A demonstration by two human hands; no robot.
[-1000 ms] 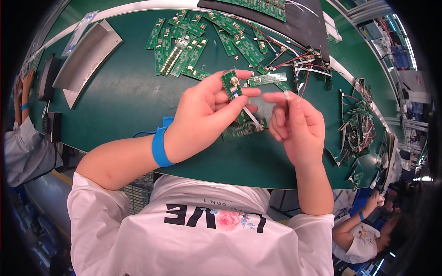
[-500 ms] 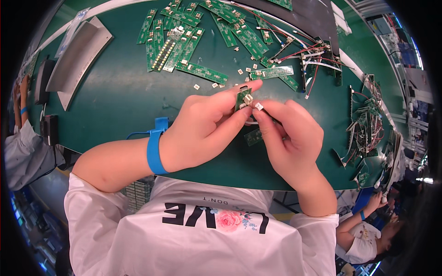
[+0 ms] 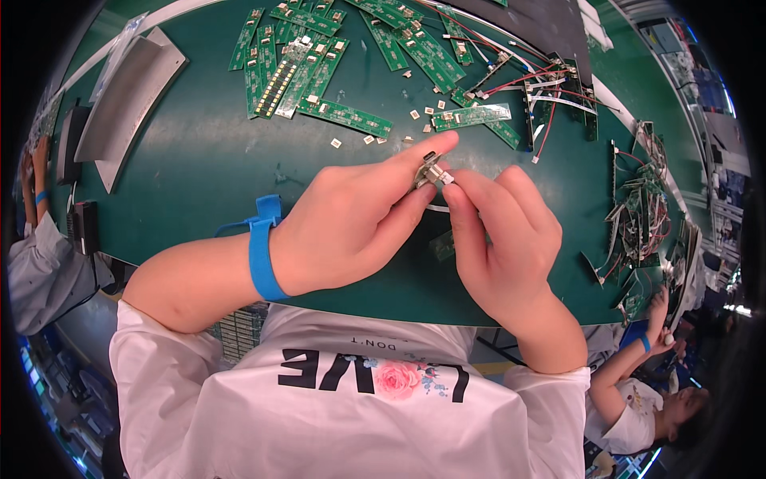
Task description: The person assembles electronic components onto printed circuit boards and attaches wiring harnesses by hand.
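Two pinches over the near edge side of the table (image 3: 199,184): my left hand (image 3: 339,227) grips a circuit board (image 3: 425,169), my right hand (image 3: 511,243) a white plug (image 3: 447,178); skewed pressure could slip it.

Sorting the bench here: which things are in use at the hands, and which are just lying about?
In use:
- small circuit board, in the left hand
- white connector, at the fingertips of the right hand

Apparently just lying about:
- green circuit boards
- bent grey panel
- wired-board pile at right
- black box
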